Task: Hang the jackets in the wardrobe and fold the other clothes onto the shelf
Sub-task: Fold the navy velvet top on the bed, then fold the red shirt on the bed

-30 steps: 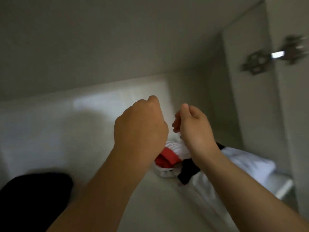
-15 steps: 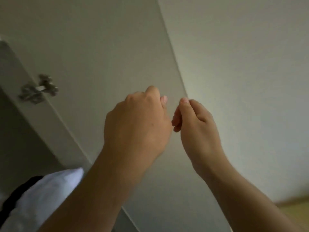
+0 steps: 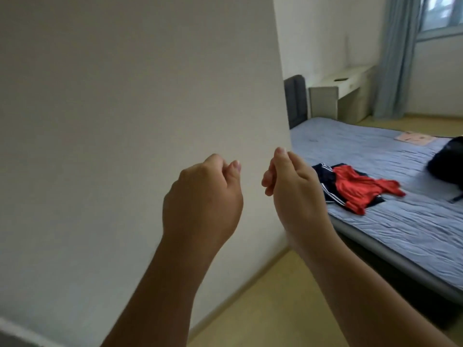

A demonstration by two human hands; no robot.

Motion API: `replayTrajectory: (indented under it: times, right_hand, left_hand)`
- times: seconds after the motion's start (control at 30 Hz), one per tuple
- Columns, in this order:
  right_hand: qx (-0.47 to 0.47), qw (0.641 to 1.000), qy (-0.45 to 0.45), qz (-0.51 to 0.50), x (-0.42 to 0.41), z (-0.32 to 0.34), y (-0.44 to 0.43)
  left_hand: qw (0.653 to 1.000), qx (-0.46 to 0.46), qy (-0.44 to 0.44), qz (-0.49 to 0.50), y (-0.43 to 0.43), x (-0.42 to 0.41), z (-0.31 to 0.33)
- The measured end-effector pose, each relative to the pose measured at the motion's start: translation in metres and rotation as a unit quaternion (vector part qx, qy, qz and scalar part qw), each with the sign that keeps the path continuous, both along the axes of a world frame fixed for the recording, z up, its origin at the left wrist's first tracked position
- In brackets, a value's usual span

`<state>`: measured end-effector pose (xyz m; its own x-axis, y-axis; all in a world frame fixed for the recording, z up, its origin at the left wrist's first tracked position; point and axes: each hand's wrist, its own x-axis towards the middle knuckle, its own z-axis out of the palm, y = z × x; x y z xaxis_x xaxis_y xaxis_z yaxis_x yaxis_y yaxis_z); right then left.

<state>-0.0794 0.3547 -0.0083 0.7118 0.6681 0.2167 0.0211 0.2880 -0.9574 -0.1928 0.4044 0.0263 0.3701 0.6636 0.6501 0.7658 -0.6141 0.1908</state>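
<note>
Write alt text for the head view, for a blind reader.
Two empty hands, the left hand and right hand, are raised with fingers curled before a pale wall. At right, a red garment lies over a dark striped garment on a blue bed.

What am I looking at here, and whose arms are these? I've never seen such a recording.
No machine here: a person wears a wide-angle camera on the head, so this one picture looks forward and down past their own bare arms. The left hand and right hand are raised, fingers curled, holding nothing. At right stands a bed with a blue cover; on it a red garment lies over a navy striped garment, apart from a black bag.
</note>
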Motion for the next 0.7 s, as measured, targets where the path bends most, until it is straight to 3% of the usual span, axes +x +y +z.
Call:
replayTrajectory:
  times: [0.4,0.7]
  right_hand:
    - [-0.097,0.979,0.041,-0.173,0.247,-0.089,0.094]
    - [-0.177,0.938,0.061,-0.291,0.415,-0.142,0.151]
  left_hand:
    - [0.966,-0.100,0.032,-0.238,0.141,0.271,-0.098]
    - [0.913,-0.222,0.112,-0.325,0.243,0.463,-0.167]
